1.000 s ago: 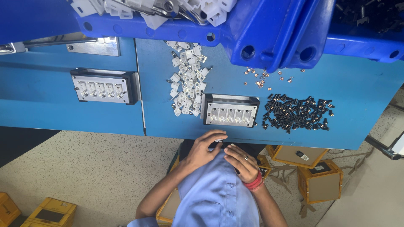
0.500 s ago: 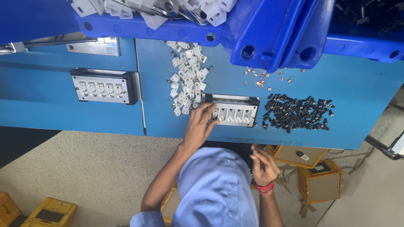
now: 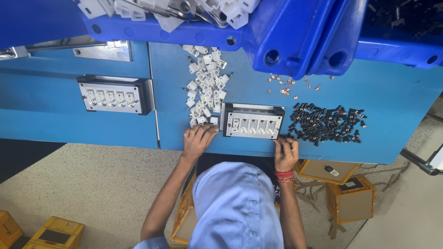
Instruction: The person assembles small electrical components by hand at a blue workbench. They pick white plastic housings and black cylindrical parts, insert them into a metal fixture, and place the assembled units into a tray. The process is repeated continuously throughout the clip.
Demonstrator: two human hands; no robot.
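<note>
Dozens of small white plastic housings [image 3: 203, 90] lie heaped on the blue tabletop [image 3: 397, 115], just left of the slotted jig [image 3: 252, 121]. They look light, stiff and easy to scatter, best pinched by the sides. Left hand [image 3: 197, 140] touches the heap's near edge, fingers half-curled. Right hand [image 3: 286, 152], fingers closed, sits beside the black parts [image 3: 325, 124]; what it holds I cannot tell.

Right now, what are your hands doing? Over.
Left hand on the white plastic bits. Right hand beside the black parts pile. Fixture block between them. Nothing blocking.
</note>
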